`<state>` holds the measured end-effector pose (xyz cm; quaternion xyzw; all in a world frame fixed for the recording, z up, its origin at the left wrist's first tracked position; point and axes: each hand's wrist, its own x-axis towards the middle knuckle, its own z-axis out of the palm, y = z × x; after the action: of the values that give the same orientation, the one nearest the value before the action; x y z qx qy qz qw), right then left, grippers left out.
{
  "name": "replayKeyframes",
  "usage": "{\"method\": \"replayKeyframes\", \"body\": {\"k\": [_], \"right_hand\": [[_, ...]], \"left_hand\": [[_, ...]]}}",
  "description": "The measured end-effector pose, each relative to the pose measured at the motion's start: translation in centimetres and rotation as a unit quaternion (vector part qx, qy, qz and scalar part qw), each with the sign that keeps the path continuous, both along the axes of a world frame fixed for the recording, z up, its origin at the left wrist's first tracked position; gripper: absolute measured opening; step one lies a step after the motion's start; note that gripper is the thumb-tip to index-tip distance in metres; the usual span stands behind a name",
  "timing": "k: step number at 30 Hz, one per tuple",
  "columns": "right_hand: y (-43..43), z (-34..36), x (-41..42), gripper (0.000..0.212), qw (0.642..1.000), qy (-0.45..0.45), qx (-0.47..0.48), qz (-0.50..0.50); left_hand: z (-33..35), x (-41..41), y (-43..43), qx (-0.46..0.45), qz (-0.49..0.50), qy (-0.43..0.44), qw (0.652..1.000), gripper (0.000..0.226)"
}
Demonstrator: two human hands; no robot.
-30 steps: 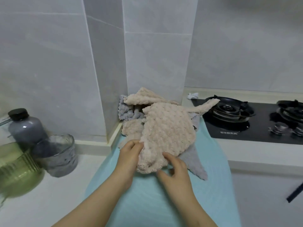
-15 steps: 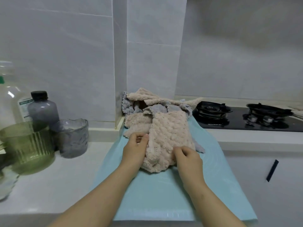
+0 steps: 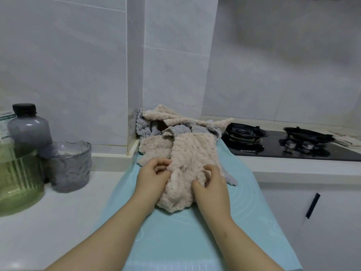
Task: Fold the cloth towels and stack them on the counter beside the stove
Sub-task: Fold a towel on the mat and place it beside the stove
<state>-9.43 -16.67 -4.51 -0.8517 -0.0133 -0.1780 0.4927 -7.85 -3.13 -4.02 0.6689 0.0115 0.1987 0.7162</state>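
Towel (image 3: 193, 153) lies between my hands on the mat (image 3: 175, 235). Its long axis runs away from me, and its far end overlaps the heap (image 3: 172, 122) just beyond. My left hand (image 3: 154, 177) pinches the towel's left edge with curled fingers, and my right hand (image 3: 211, 184) grips a bunched fold on its right. Both are equally near, so I judge the coming move a two-handed pull toward me. Stove (image 3: 273, 147) is beyond and right of the hands. Left of them on the bench (image 3: 48, 222) stand a cup (image 3: 68, 165), a jar (image 3: 17, 178) and a bottle (image 3: 29, 128); I cannot tell their contents.

The towel (image 3: 193, 151) was beige with a dimpled pattern; other towels (image 3: 181, 129) were grey. The mat (image 3: 195, 235) was pale teal, the worktop (image 3: 48, 222) white, the stove (image 3: 277, 151) black.
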Motion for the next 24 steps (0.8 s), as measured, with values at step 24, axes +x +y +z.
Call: {"method": "replayKeyframes", "body": {"k": [24], "right_hand": [[-1.4, 1.1, -0.9, 0.025, 0.890, 0.021, 0.451, 0.071]], "left_hand": [[-0.1, -1.9, -1.3, 0.260, -0.111, 0.054, 0.958, 0.023]]}}
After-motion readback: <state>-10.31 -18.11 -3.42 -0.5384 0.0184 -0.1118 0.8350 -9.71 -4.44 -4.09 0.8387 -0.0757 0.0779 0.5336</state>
